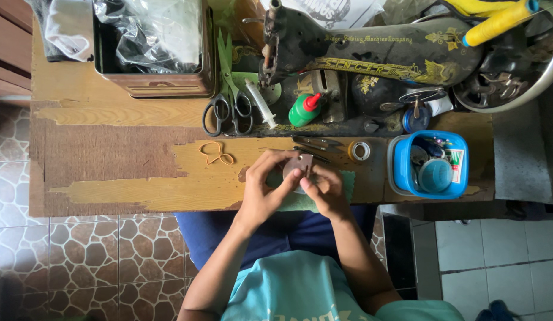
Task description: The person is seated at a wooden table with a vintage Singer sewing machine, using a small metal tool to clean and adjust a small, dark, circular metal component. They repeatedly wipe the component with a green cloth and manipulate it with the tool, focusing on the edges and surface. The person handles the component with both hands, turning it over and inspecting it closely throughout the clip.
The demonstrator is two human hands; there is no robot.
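Observation:
My left hand (266, 185) and my right hand (325, 189) meet over the near edge of a worn wooden sewing table (128, 172). Together they pinch a small brown piece of material (300, 164) between fingers and thumbs. Under the hands lies a green cloth (346, 185). Just beyond the hands lie dark metal tools (312, 145) and a small spool ring (359, 150). A yellow rubber band (217, 153) lies left of my left hand.
A black sewing machine (371, 59) stands at the back, with scissors (229, 107), a syringe (260, 102) and a green bottle with a red cap (304, 109) at its base. A blue tub of small items (430, 164) sits right; a metal box with plastic bags (155, 47) back left.

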